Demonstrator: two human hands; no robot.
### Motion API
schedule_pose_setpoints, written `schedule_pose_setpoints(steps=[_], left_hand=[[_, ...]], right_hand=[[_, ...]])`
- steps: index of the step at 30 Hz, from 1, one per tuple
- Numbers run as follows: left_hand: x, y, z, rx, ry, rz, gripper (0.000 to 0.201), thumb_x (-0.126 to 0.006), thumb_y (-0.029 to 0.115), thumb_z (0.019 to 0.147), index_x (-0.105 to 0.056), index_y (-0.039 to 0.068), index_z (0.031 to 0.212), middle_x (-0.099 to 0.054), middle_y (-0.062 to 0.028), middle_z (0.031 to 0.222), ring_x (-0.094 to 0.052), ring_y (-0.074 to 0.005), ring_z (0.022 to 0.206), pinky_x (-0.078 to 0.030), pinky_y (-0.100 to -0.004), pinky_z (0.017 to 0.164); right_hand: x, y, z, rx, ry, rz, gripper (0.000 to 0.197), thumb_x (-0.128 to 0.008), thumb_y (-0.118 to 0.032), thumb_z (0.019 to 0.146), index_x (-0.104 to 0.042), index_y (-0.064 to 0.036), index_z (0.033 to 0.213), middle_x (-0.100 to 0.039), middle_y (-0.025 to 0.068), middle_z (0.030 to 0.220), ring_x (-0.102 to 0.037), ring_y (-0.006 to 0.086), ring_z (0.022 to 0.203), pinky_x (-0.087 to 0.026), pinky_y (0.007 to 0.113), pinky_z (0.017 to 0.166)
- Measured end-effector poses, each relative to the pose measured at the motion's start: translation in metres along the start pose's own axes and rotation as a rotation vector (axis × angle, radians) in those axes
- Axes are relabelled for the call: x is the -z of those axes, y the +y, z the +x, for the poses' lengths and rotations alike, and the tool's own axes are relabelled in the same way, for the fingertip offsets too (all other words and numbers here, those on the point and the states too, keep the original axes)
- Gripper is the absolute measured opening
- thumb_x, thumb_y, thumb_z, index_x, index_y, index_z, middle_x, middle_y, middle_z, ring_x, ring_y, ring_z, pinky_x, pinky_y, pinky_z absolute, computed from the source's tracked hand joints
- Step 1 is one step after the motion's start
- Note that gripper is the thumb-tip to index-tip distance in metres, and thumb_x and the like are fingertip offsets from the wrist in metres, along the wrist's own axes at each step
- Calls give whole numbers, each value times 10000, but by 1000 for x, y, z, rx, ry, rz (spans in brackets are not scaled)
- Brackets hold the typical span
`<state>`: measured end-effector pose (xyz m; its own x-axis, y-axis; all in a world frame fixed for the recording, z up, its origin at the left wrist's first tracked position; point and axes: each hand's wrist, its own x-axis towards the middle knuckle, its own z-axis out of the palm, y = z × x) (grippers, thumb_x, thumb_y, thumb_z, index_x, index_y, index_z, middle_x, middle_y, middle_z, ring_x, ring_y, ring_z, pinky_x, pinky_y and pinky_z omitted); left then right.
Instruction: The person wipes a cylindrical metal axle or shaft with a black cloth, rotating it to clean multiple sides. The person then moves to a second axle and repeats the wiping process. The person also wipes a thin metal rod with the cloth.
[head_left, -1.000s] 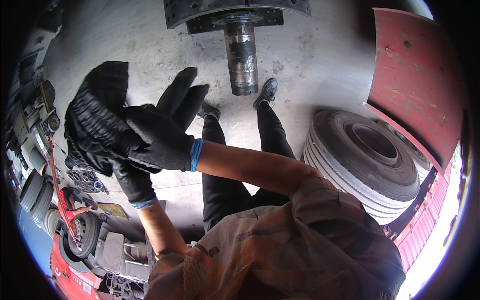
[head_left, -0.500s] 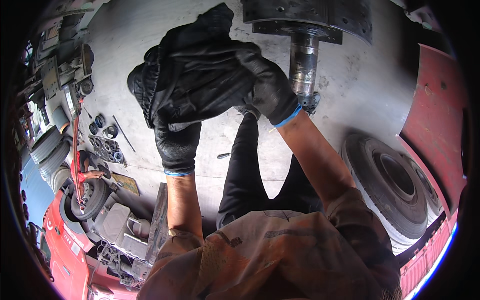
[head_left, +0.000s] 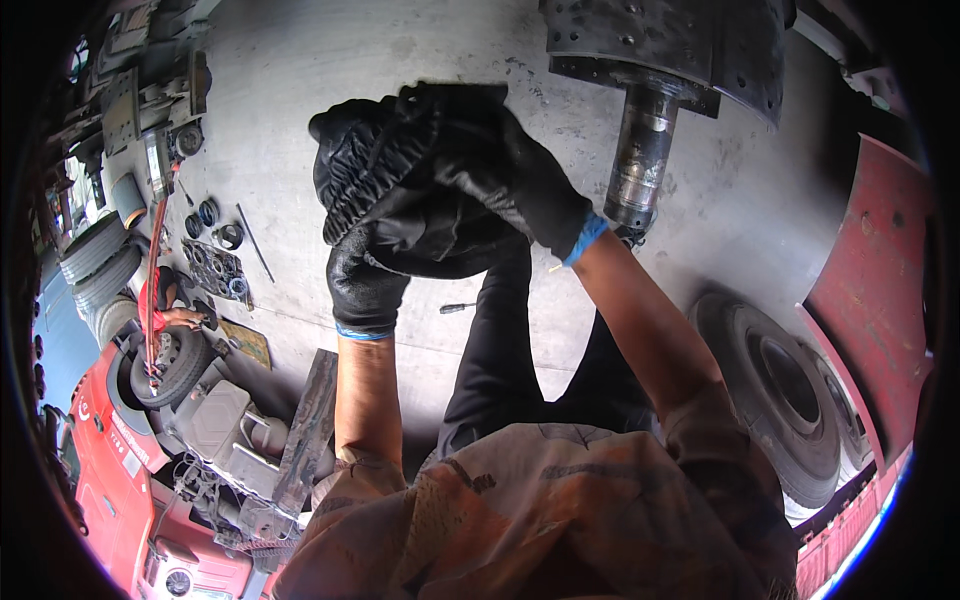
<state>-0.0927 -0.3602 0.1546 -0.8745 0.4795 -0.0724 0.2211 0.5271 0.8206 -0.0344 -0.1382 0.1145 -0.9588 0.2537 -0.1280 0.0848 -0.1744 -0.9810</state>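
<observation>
A dark bundle of shiny black fabric with a gathered elastic edge (head_left: 380, 165) is bunched up between my hands, above the floor. Its exact kind is unclear among the folds. My left hand (head_left: 365, 285), in a black glove with a blue cuff, grips the bundle's lower left side, the fingers partly tucked behind the cloth. From the right, my right hand (head_left: 535, 190), gloved the same way, closes on the bundle's upper right part. Black glove against black cloth makes some of its fingertips hard to make out.
Ahead to the right, a brake drum assembly (head_left: 660, 45) has a greasy metal shaft (head_left: 640, 150). A large tyre (head_left: 775, 390) stands right of my legs beside a red panel (head_left: 870, 290). Leftward are ring parts, a rod, a red truck cab (head_left: 110, 450) and a person (head_left: 165, 305). A screwdriver-like tool (head_left: 458, 307) lies near my feet.
The bundle has been turned and bunched smaller, its gathered edge now facing up. My right hand has shifted slightly right and down, and the view has tilted a little.
</observation>
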Motion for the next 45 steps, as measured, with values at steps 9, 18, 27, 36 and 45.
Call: schedule_pose_setpoints(steps=[9, 18, 27, 36, 45], left_hand=[[17, 10, 7, 364, -52, -695, 558, -515, 134, 919, -287, 34, 1419, -409, -187, 1402, -432, -312, 1267, -340, -435, 1077], [9, 28, 54, 168, -160, -228, 479, -608, 157, 896, -447, -26, 1308, -592, -161, 1195, -574, -221, 1097, -432, -324, 962], [43, 19, 33, 373, 11, -1167, 519, -487, 380, 940, -470, 3, 1296, -533, -165, 1287, -486, -289, 1206, -331, -418, 1077], [-29, -32, -41, -204, -139, 764, 720, -526, 471, 880, -285, 88, 1440, -356, -155, 1439, -326, -304, 1337, -243, -392, 1115], [-34, -2, 10, -320, -22, 593, 787, -672, 493, 728, -435, 27, 1316, -498, -151, 1304, -472, -284, 1218, -384, -411, 1022]], right_hand=[[-12, -18, 5, -120, 142, 309, 294, -579, -94, 919, -544, 14, 1191, -639, 115, 1119, -611, 177, 1041, -472, 266, 923], [-13, -36, 1, 20, 84, -171, 295, -600, -115, 911, -557, 55, 1148, -688, 122, 1022, -649, 170, 977, -498, 274, 853], [50, -3, 1, -142, 331, 242, 328, -584, -220, 924, -588, -19, 1183, -632, 104, 1153, -606, 175, 1035, -478, 271, 907], [19, -3, -4, -346, -46, 1660, 445, -425, -377, 984, -525, -51, 1269, -560, 97, 1275, -516, 202, 1182, -393, 341, 1042], [28, 10, -8, -393, -43, 1542, 525, -398, -451, 974, -485, -56, 1308, -518, 106, 1325, -486, 216, 1221, -370, 361, 1063]])
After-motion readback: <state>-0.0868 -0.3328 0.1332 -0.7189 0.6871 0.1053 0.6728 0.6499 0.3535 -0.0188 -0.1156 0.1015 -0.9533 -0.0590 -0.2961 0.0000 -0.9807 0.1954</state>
